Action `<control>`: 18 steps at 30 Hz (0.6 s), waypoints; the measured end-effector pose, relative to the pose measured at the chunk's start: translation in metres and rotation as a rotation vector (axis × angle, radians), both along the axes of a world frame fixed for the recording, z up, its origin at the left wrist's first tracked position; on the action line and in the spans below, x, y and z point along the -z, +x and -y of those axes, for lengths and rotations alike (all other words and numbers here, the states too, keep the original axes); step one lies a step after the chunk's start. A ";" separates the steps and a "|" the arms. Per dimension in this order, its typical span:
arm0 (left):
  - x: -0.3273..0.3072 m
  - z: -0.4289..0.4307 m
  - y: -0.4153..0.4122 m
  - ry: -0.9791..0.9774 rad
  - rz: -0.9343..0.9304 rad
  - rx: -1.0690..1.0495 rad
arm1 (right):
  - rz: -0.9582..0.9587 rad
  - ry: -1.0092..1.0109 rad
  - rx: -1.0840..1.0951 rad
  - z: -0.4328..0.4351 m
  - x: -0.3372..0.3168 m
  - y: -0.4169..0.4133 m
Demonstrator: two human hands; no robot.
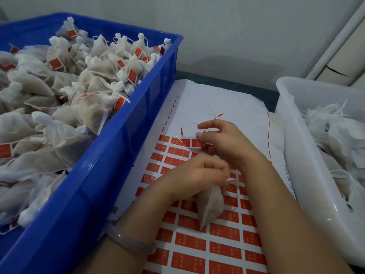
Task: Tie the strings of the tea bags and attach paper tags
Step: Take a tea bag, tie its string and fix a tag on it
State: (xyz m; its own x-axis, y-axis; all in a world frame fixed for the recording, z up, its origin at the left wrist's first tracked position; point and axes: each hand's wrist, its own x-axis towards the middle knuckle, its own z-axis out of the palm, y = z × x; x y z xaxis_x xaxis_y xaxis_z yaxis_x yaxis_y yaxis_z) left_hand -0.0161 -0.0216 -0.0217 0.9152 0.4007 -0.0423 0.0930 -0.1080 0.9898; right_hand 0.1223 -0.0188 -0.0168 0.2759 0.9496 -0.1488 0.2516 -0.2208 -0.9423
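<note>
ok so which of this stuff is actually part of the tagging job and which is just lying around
Part of the job: tea bag gripped by the left hand; red tag pinched by the right hand; tag sheet; blue crate of tagged bags; white tub of untagged bags.
Just there: bracelet on the left wrist; beige board by the wall.

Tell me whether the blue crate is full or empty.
Nearly full: the crate holds a heap of tied tea bags with red tags, piled about to its rim.
</note>
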 end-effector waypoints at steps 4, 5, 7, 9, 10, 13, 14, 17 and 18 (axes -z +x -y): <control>-0.010 -0.011 -0.008 -0.478 0.364 -0.268 | -0.104 -0.023 0.001 -0.002 0.000 0.002; -0.011 -0.015 -0.010 -0.549 0.392 -0.445 | -0.096 -0.034 0.003 -0.002 0.002 0.002; -0.008 -0.021 -0.012 -0.366 0.238 -0.843 | -0.031 -0.068 0.013 -0.003 0.003 0.003; -0.002 -0.023 -0.012 0.166 -0.079 -1.034 | -0.028 -0.080 0.022 -0.003 0.003 0.004; 0.001 -0.024 -0.011 0.365 -0.193 -1.010 | -0.040 -0.085 0.031 -0.003 0.004 0.004; 0.010 -0.025 -0.008 0.612 -0.377 -0.881 | -0.060 -0.095 0.058 -0.004 0.002 0.002; 0.011 -0.025 -0.006 0.665 -0.417 -0.873 | -0.075 -0.097 0.070 -0.004 0.002 0.002; 0.014 -0.026 -0.001 0.774 -0.443 -0.881 | -0.117 -0.097 0.093 -0.004 -0.001 0.000; 0.014 -0.026 0.001 0.794 -0.432 -0.892 | -0.118 -0.098 0.096 -0.004 -0.001 0.000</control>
